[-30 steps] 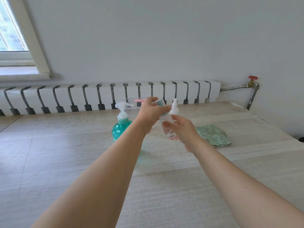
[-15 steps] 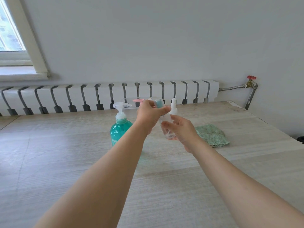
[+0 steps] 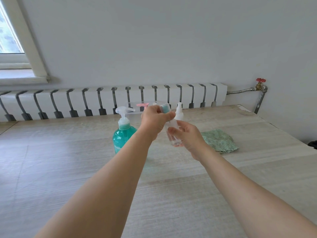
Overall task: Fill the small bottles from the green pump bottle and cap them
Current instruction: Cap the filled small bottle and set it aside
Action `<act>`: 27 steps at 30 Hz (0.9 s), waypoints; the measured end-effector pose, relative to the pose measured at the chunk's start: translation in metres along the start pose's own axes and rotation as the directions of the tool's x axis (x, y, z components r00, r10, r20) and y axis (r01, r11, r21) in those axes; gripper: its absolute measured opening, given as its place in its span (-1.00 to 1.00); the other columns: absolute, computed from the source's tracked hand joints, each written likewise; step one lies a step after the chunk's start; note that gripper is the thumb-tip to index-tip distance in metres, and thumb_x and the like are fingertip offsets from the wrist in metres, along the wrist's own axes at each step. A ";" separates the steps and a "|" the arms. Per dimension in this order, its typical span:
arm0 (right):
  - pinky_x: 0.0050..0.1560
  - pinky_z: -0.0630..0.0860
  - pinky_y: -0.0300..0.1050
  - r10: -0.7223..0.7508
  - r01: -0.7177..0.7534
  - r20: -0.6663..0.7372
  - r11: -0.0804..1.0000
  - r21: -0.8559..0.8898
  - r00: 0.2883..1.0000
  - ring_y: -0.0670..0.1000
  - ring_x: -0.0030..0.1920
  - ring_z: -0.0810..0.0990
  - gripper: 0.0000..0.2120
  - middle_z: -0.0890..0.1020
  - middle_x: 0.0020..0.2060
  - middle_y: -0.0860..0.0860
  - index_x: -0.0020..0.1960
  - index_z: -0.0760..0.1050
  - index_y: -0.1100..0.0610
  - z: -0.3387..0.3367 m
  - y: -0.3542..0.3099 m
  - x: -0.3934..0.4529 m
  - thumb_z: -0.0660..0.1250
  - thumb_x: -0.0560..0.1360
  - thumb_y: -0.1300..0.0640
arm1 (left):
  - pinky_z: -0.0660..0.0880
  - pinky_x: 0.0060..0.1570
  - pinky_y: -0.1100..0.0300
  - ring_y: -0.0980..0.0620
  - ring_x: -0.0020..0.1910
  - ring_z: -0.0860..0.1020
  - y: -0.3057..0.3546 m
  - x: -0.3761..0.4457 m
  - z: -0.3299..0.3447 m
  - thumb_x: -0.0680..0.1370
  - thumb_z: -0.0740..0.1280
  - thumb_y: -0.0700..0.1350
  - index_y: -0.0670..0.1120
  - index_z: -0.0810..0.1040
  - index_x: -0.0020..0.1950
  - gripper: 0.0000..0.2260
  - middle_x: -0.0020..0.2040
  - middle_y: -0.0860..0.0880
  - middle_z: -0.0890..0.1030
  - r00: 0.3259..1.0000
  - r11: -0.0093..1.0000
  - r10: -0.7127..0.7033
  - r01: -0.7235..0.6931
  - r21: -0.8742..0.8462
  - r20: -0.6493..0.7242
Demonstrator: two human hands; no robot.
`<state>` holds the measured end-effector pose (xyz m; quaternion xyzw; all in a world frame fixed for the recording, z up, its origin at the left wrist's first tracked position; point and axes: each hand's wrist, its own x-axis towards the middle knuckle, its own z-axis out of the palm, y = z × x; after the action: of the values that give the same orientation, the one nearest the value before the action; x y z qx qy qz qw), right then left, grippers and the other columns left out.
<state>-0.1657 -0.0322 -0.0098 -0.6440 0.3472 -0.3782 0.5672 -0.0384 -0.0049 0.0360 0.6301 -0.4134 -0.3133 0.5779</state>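
The green pump bottle (image 3: 122,134) with its white pump head stands on the table, partly behind my left forearm. Above the table, just right of it, I hold a small clear bottle (image 3: 172,133). My right hand (image 3: 187,136) grips its body from the right. My left hand (image 3: 155,121) grips its top, where a teal part under a clear cap (image 3: 165,109) shows above my fingers. A second small bottle (image 3: 179,112) with a white spray top stands behind my hands. How much liquid the held bottle contains is not clear.
A clear plastic tray (image 3: 135,109) with a pink piece (image 3: 142,105) sits behind the bottles at the table's far edge. A green patterned cloth (image 3: 219,140) lies to the right. A white radiator (image 3: 111,100) runs along the wall behind the wooden table (image 3: 68,169).
Both hands stay at the small bottle. My left hand has turned slightly at its top, and the teal cap shows more above my fingers.
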 end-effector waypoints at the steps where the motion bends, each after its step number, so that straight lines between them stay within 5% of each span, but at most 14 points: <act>1: -0.15 0.56 -0.14 -0.004 0.004 0.009 1.000 -0.005 1.000 0.04 -0.03 0.65 -0.80 0.67 0.00 0.06 0.10 0.56 0.01 0.000 0.001 0.000 0.41 0.47 0.08 | 0.48 -0.16 0.24 0.05 -0.17 0.57 -0.001 -0.001 -0.001 0.38 0.49 -0.16 -0.06 0.54 -0.17 -0.86 -0.14 -0.05 0.62 1.000 1.000 -0.003 0.003 -0.011 0.017; 6: -0.22 0.54 -0.24 -0.007 0.006 0.022 1.000 0.016 1.000 -0.10 -0.19 0.65 -0.89 0.68 -0.15 -0.02 -0.03 0.58 -0.03 0.002 0.007 -0.003 0.42 0.46 0.13 | 0.47 -0.19 0.27 0.06 -0.14 0.57 -0.006 -0.004 -0.005 0.40 0.46 -0.21 -0.08 0.54 -0.13 -0.86 -0.14 -0.04 0.61 0.995 0.997 0.002 0.006 -0.073 0.099; 15: -0.09 0.47 -0.20 0.085 -0.089 -0.075 0.994 -0.056 0.994 -0.04 0.11 0.54 -0.50 0.57 0.12 0.01 0.25 0.39 0.08 0.000 0.020 0.008 0.47 0.37 0.27 | 0.35 -0.30 0.28 0.08 -0.16 0.52 -0.030 -0.001 0.013 0.35 0.49 -0.16 -0.06 0.51 -0.06 -0.76 -0.13 0.00 0.60 0.958 0.984 -0.161 0.137 0.114 0.238; 19: 0.04 0.39 -0.18 0.148 -0.162 -0.101 0.976 -0.146 0.984 -0.04 0.21 0.42 -0.37 0.47 0.24 0.04 0.43 0.25 0.12 -0.009 0.033 0.017 0.29 0.42 0.42 | 0.36 -0.10 0.21 0.04 -0.05 0.50 -0.046 0.011 0.021 0.36 0.50 -0.11 -0.09 0.45 0.14 -0.60 -0.01 -0.02 0.56 0.980 0.973 -0.136 0.105 0.204 0.143; 22: -0.02 0.40 -0.25 0.125 -0.167 -0.223 0.969 -0.180 0.967 -0.02 0.14 0.47 -0.50 0.48 0.26 0.06 0.42 0.27 0.14 -0.019 0.039 0.026 0.22 0.51 0.35 | 0.34 -0.24 0.26 0.09 -0.16 0.48 -0.056 0.024 0.028 0.38 0.48 -0.08 -0.05 0.41 0.18 -0.57 -0.02 0.02 0.52 0.992 0.960 -0.124 0.116 0.254 0.016; 27: 0.18 0.47 -0.12 0.119 -0.186 -0.287 0.958 -0.217 0.950 0.00 0.18 0.51 -0.61 0.52 0.20 0.05 0.36 0.34 0.17 -0.030 0.050 0.039 0.21 0.55 0.29 | 0.34 -0.09 0.16 0.00 -0.02 0.47 -0.066 0.051 0.040 0.41 0.45 -0.13 -0.07 0.40 0.16 -0.62 0.00 0.00 0.50 0.993 0.963 -0.101 0.112 0.245 -0.059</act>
<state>-0.1743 -0.0863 -0.0538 -0.6213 0.5141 -0.3724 0.4594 -0.0395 -0.0693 -0.0308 0.7257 -0.4015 -0.2754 0.4862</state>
